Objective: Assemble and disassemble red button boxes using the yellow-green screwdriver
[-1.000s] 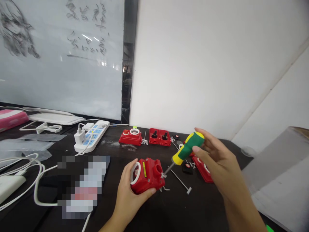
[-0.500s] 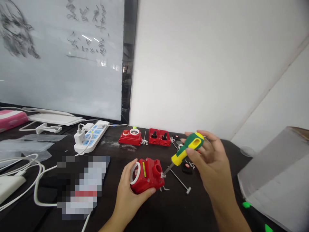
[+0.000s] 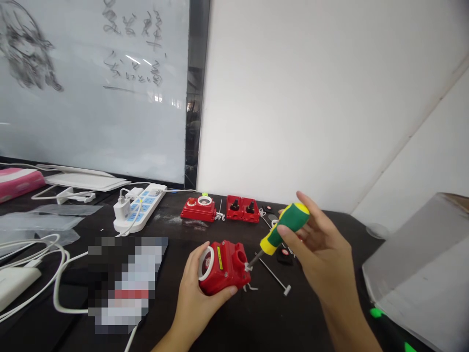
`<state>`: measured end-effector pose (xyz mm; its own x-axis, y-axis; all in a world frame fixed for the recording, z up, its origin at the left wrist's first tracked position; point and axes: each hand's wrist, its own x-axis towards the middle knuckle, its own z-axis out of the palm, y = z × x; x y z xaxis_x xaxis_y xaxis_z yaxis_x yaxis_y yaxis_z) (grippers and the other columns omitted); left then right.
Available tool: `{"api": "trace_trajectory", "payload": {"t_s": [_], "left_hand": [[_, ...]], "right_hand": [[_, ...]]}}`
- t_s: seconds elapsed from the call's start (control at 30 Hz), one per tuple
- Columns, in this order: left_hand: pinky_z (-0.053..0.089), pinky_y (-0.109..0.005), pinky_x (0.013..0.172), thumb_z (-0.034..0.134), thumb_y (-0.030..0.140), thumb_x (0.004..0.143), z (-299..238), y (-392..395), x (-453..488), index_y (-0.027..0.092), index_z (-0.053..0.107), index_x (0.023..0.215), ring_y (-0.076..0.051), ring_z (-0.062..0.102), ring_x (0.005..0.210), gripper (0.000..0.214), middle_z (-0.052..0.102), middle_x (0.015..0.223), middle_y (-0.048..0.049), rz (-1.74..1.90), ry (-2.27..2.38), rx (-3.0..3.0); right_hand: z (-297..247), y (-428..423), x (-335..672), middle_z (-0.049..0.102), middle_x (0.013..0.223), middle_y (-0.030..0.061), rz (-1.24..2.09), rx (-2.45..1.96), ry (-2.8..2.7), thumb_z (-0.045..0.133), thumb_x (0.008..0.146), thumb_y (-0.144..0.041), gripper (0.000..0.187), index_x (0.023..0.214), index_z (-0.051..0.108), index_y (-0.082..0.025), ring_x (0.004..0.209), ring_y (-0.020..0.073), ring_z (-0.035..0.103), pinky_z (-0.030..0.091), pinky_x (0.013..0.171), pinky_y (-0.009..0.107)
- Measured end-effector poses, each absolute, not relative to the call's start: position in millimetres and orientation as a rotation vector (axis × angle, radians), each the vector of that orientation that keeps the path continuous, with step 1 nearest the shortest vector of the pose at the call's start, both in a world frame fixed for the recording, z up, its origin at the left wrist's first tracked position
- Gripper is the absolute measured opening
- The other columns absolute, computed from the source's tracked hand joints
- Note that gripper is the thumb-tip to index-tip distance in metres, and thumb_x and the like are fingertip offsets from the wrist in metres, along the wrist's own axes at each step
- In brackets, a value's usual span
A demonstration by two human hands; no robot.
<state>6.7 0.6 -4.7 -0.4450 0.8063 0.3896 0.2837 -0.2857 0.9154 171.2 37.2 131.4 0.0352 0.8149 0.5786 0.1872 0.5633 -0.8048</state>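
Observation:
My left hand [image 3: 196, 298] grips a red box-shaped housing [image 3: 229, 274] from its left side, thumb along the front. The housing has a white ring, a yellow label and a round red opening. A screwdriver [image 3: 287, 226] with a green and yellow handle is in my right hand [image 3: 324, 249], between thumb and fingers, with the index finger lifted away. Its shaft slants down to the left, and the tip meets a small whitish metal piece at the housing's right edge. The exact contact at the tip is too small to tell.
Behind stand another red housing [image 3: 199, 210] and an opened red box [image 3: 242, 209] with black knobs. A thin metal rod [image 3: 273, 274] lies right of the held housing. A power strip [image 3: 141, 210] and white cables are left; a large white box [image 3: 421, 259] is right.
The screwdriver handle has turned about its shaft, hiding its yellow slot. My right fingers have shifted and spread. My left hand and the housing are nearly still.

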Motion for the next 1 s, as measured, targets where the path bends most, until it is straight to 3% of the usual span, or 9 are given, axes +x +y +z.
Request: {"api": "trace_trajectory", "payload": {"t_s": [0.1,0.2,0.33,0.43,0.6,0.8,0.87,1.0], "left_hand": [[0.036,-0.047,0.097,0.076,0.031,0.053,-5,0,7,0.025,0.044,0.118,-0.029,0.046,0.115,0.072,0.048,0.123,-0.0066,1.772,1.578,1.368],[0.035,-0.048,0.098,0.076,0.032,0.054,-5,0,7,0.024,0.044,0.119,-0.03,0.046,0.115,0.072,0.048,0.123,-0.0072,1.772,1.577,1.373],[0.035,-0.049,0.098,0.076,0.033,0.054,-5,0,7,0.024,0.045,0.118,-0.03,0.046,0.115,0.072,0.049,0.122,-0.0076,1.775,1.578,1.365],[0.037,-0.048,0.097,0.077,0.033,0.053,-5,1,7,0.024,0.046,0.118,-0.03,0.048,0.113,0.073,0.05,0.121,-0.0069,1.788,1.584,1.361],[0.037,-0.047,0.096,0.076,0.032,0.053,-7,1,7,0.025,0.046,0.118,-0.03,0.047,0.114,0.072,0.05,0.121,-0.0063,1.792,1.582,1.373],[0.036,-0.047,0.097,0.077,0.03,0.053,-5,1,6,0.025,0.044,0.118,-0.029,0.047,0.114,0.073,0.049,0.122,-0.0058,1.772,1.568,1.368],[0.036,-0.047,0.097,0.076,0.029,0.053,-5,0,6,0.025,0.044,0.119,-0.029,0.047,0.113,0.073,0.048,0.122,-0.0055,1.766,1.568,1.371],[0.037,-0.045,0.097,0.076,0.027,0.053,-5,0,6,0.026,0.044,0.118,-0.027,0.047,0.113,0.072,0.048,0.122,-0.0049,1.767,1.572,1.386]], "right_hand": [[133,36,172,0.064,0.102,0.0041,0.762,-0.795,-1.519,0.06,0.077,-0.024,0.048,0.12,0.041,-0.03,0.085,0.0174,0.065,0.055,0.072,0.032],[133,36,170,0.059,0.112,0.0065,0.673,-0.844,-1.54,0.062,0.075,-0.027,0.038,0.11,0.048,-0.028,0.09,0.0196,0.063,0.056,0.068,0.032],[132,35,173,0.062,0.097,0.0046,0.45,-1.006,-1.545,0.07,0.067,-0.029,0.054,0.118,0.051,-0.029,0.081,0.0196,0.064,0.056,0.057,0.027],[133,36,180,0.064,0.098,0.0044,0.646,-0.916,-1.598,0.064,0.074,-0.026,0.06,0.128,0.04,-0.03,0.082,0.0187,0.065,0.057,0.068,0.032],[133,40,180,0.057,0.116,0.0076,0.857,-0.782,-1.509,0.058,0.077,-0.025,0.031,0.106,0.044,-0.028,0.094,0.0222,0.063,0.056,0.071,0.037],[133,38,171,0.059,0.102,0.0051,0.278,-1.053,-1.497,0.072,0.064,-0.032,0.044,0.105,0.058,-0.026,0.084,0.0211,0.063,0.055,0.073,0.036],[132,37,173,0.06,0.102,0.0039,0.297,-1.039,-1.492,0.071,0.066,-0.031,0.048,0.112,0.057,-0.029,0.081,0.0195,0.064,0.056,0.073,0.035],[131,39,177,0.061,0.112,0.0054,0.668,-0.822,-1.529,0.064,0.075,-0.024,0.061,0.13,0.038,-0.031,0.097,0.02,0.062,0.054,0.08,0.034]]}}
